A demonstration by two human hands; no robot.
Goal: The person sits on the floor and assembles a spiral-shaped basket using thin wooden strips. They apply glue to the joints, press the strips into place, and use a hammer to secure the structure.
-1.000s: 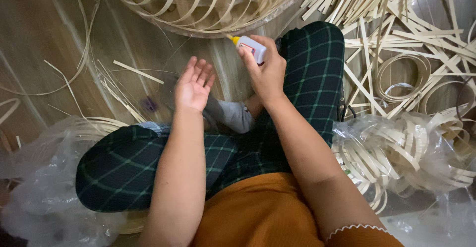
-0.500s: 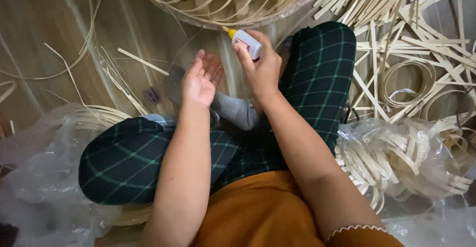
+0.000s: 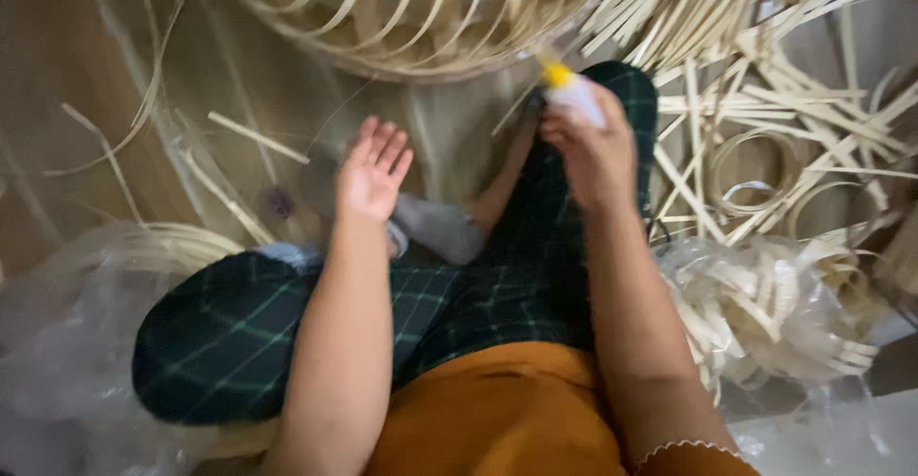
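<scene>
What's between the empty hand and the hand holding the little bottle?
In the head view, between the left hand and the right hand with the bottle: bare floor and a grey-socked foot.

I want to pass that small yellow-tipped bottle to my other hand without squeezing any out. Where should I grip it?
Grip the glue bottle by its pale body, below the yellow nozzle, coming in from the left side with the open left hand. The right hand wraps its lower part, and the nozzle points up and away toward the woven frame, so the upper body is likely the free part.
</scene>
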